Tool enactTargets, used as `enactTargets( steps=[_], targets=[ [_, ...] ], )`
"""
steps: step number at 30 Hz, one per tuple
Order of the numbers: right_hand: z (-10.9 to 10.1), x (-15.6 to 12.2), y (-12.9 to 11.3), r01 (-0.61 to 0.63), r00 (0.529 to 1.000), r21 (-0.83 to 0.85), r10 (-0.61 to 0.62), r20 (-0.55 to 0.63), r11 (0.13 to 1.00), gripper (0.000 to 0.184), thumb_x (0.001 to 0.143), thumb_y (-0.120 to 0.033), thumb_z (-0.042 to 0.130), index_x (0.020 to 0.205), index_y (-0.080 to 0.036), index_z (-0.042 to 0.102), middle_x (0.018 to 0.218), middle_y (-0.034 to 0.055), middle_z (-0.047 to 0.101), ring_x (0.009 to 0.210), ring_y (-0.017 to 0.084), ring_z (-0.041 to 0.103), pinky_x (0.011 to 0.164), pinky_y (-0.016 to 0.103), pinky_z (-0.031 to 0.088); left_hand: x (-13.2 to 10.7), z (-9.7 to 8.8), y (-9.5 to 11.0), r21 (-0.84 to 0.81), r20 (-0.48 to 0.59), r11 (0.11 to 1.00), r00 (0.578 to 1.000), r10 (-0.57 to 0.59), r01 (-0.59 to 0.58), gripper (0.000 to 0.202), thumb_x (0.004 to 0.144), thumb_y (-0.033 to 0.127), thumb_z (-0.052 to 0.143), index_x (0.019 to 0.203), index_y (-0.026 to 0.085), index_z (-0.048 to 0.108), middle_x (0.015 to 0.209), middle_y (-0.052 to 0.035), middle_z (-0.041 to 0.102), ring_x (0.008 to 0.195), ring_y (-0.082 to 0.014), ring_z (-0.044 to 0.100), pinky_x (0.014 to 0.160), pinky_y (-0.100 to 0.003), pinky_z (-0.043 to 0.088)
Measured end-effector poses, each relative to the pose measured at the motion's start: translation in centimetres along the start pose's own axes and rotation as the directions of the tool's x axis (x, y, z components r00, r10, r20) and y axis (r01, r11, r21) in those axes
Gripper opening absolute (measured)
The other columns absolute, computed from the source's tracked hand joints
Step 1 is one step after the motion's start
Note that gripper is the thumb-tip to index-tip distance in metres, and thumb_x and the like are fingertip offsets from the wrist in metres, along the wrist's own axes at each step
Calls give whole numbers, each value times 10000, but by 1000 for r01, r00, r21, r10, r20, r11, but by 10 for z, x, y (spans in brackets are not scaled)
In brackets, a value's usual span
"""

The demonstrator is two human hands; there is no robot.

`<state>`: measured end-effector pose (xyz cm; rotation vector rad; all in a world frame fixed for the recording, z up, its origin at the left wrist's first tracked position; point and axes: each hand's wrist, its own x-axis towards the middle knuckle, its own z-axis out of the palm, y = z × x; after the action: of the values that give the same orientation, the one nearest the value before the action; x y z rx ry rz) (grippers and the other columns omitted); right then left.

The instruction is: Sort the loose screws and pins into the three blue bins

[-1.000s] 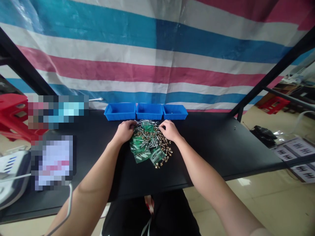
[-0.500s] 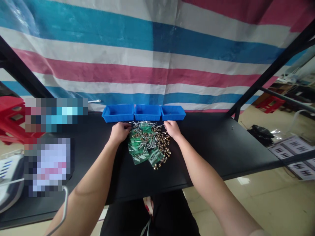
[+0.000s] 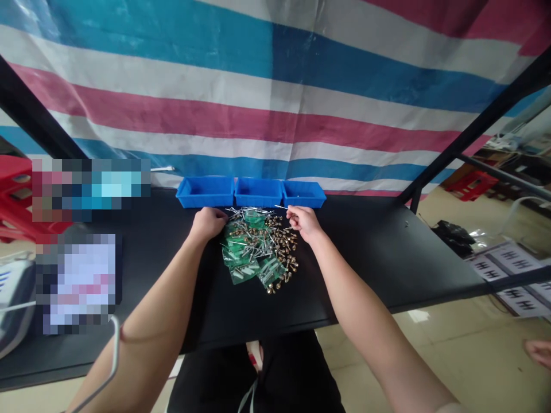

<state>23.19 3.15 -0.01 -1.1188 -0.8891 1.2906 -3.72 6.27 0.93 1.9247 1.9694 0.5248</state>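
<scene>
A mixed pile lies in front of me: brass-coloured knob-like pieces [image 3: 287, 245], thin silver pins [image 3: 263, 248] and small green clear packets [image 3: 241, 272] with pale pieces inside. My right hand [image 3: 305, 222] is closed in a pinch above the pile's right back edge. A thin silver pin [image 3: 281, 207] sticks out leftward from its fingertips, close to the front of the blue bins. At the pile's left back edge rests my left hand [image 3: 208, 222], knuckles up with the fingers curled under. Whatever those fingers hold is hidden.
Three blue bins [image 3: 258, 201] stand in a row behind the pile on the black table [image 3: 365, 258]. Striped sheeting [image 3: 241, 123] hangs behind. Blurred-out items and a white device [image 3: 17, 304] are at left. Another person's hand [image 3: 538, 350] shows at the far right.
My right hand has lifted slightly from the pile with a pin now jutting from its fingers. The left hand stays at the pile's edge. Another person's hand has appeared at right.
</scene>
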Motion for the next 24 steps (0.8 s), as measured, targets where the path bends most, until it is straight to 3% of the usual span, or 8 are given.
enactTargets(
  steps=[7, 11, 13, 15, 17, 18, 21, 24],
  targets=[
    [-8, -4, -3, -129, 976, 44, 120, 180, 991, 171, 637, -240, 690, 615, -137, 555, 568, 14, 614, 381, 57, 464, 327, 150, 149, -3, -3, -3, -36, -29, 999, 999, 21, -22, 232, 695, 312, 586, 806, 205, 759, 847, -75, 744, 846, -267, 674, 742, -288, 496],
    [-19, -9, -13, -247, 954, 151, 214, 209, 957, 72, 737, -174, 568, 678, -145, 539, 698, 85, 707, 453, 112, 580, 330, 155, 213, -11, -10, -3, -306, -116, 951, 991, -73, 34, 280, 682, 383, 609, 828, 179, 734, 851, -84, 731, 852, -258, 660, 728, -299, 499],
    [-26, -9, -21, -215, 975, 310, 183, 128, 926, 97, 792, -165, 502, 696, -157, 518, 786, 96, 730, 530, 123, 630, 345, 154, 268, -14, -16, -3, -590, -182, 807, 968, -173, 33, 366, 698, 424, 591, 906, 142, 698, 870, -93, 716, 782, -216, 656, 652, -273, 502],
    [-34, -7, -26, -80, 993, 463, 111, -40, 883, 127, 827, -177, 478, 702, -172, 494, 811, 68, 734, 562, 107, 638, 361, 154, 311, -17, -23, -3, -820, -217, 572, 942, -254, -35, 403, 727, 426, 554, 970, 118, 647, 905, -100, 699, 714, -163, 644, 589, -236, 494],
    [-40, -3, -27, 34, 975, 503, 82, -206, 863, 125, 837, -199, 496, 712, -185, 487, 751, 30, 720, 514, 87, 605, 359, 160, 328, -20, -29, -1, -906, -226, 412, 931, -288, -92, 378, 752, 399, 524, 984, 115, 615, 930, -100, 686, 697, -136, 635, 574, -217, 491],
    [-41, -1, -27, 54, 962, 485, 84, -258, 873, 114, 832, -208, 515, 722, -189, 493, 706, 17, 706, 480, 81, 581, 350, 164, 326, -21, -31, 0, -914, -227, 393, 928, -295, -99, 360, 752, 385, 527, 982, 121, 609, 938, -96, 682, 701, -133, 634, 575, -216, 493],
    [-41, 4, -22, 58, 946, 372, 69, -318, 927, 90, 797, -221, 578, 737, -184, 522, 599, 2, 659, 409, 74, 522, 315, 170, 294, -24, -29, 4, -856, -231, 514, 929, -290, -53, 353, 719, 378, 566, 979, 145, 619, 939, -81, 685, 739, -165, 644, 596, -240, 506],
    [-37, 8, -16, 85, 942, 293, 20, -336, 952, 104, 762, -219, 620, 725, -171, 535, 544, -5, 624, 373, 64, 488, 289, 158, 245, -26, -25, 3, -628, -260, 778, 937, -232, 18, 343, 721, 383, 557, 971, 169, 653, 915, -78, 702, 821, -231, 660, 709, -312, 526]
  ],
)
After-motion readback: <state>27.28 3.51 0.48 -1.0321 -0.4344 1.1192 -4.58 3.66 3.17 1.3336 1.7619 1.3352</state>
